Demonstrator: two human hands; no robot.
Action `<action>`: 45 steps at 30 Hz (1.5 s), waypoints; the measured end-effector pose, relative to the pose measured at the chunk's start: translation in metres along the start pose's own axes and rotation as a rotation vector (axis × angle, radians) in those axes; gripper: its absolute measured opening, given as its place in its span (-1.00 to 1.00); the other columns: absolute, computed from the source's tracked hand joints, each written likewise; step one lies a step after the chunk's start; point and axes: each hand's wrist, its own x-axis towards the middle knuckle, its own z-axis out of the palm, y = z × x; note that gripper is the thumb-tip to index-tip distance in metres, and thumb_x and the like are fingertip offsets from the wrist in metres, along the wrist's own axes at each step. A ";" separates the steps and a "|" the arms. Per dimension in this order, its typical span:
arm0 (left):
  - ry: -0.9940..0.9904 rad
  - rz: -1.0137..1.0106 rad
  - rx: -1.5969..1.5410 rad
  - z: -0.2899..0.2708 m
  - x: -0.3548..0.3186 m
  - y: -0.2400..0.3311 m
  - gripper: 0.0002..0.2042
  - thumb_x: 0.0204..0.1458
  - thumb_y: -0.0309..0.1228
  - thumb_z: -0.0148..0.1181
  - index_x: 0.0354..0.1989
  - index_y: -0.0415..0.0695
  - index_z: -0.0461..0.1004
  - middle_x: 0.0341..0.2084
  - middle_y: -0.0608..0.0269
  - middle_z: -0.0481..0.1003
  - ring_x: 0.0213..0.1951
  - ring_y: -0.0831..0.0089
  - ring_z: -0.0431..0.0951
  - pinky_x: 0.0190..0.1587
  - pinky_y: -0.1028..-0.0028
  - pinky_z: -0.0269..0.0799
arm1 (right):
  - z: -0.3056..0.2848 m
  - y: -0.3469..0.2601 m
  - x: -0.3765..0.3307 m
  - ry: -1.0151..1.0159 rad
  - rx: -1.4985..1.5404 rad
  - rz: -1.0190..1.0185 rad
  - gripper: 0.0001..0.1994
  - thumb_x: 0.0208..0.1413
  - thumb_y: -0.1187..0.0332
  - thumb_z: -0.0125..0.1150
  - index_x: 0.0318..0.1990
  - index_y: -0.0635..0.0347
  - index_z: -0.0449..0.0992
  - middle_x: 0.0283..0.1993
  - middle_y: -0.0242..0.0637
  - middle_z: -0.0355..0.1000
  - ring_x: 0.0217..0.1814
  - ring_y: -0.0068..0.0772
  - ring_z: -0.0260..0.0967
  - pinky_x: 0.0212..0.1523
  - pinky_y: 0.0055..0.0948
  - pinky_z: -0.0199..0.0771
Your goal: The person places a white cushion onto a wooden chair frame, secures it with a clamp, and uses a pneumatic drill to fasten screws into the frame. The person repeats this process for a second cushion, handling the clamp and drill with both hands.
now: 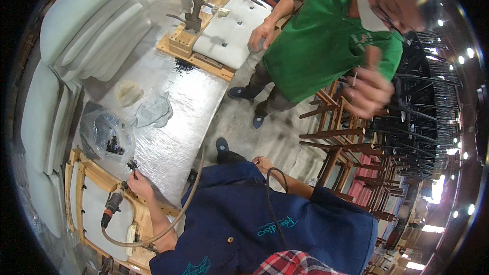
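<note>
Pinched small black fastener (133, 164) in left hand (138, 184), lower left of frame, just above wooden seat frame (97, 173). Couldn't tell whether right hand (262, 163), centre low, was open or closed. Probably fastener-fetching step; next called for seating it on the frame, then grabbing air tool (113, 203).

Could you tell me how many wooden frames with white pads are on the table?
2: near frame at the table's lower-left corner, far frame at its upper end; others may be hidden.

Bare silver tabletop (173, 137) lies open mid-table (a black bag (104, 135) and stacked cushions (97, 25) crowd its left edge).
</note>
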 end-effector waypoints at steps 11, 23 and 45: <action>-0.038 -0.021 -0.039 -0.006 0.000 0.001 -0.70 0.22 -0.24 0.22 -0.15 -0.28 0.62 -0.26 -0.09 0.58 -0.12 -0.02 0.53 -0.01 0.15 0.42 | 0.034 0.013 -0.015 0.071 0.127 0.058 -0.53 0.04 -0.09 0.26 -0.06 0.06 0.67 -0.07 -0.02 0.61 0.01 0.06 0.57 0.01 -0.10 0.54; -0.196 0.114 -0.120 -0.008 0.003 -0.010 -0.75 0.28 -0.36 0.12 -0.19 -0.38 0.47 -0.24 -0.19 0.47 -0.13 -0.11 0.44 0.02 0.06 0.33 | 0.058 0.027 -0.052 0.178 0.216 0.107 -0.55 0.02 0.04 0.36 -0.01 0.12 0.66 -0.08 -0.05 0.65 0.02 -0.07 0.61 0.04 -0.21 0.55; -0.284 0.301 -0.087 -0.013 0.002 -0.014 -0.89 0.17 -0.55 0.14 -0.17 -0.27 0.49 -0.15 -0.15 0.47 -0.08 -0.13 0.46 0.03 0.05 0.36 | 0.183 0.061 -0.138 0.115 0.313 0.256 -0.57 0.11 -0.01 0.29 0.00 0.08 0.64 -0.18 -0.11 0.65 -0.16 -0.23 0.63 -0.13 -0.27 0.57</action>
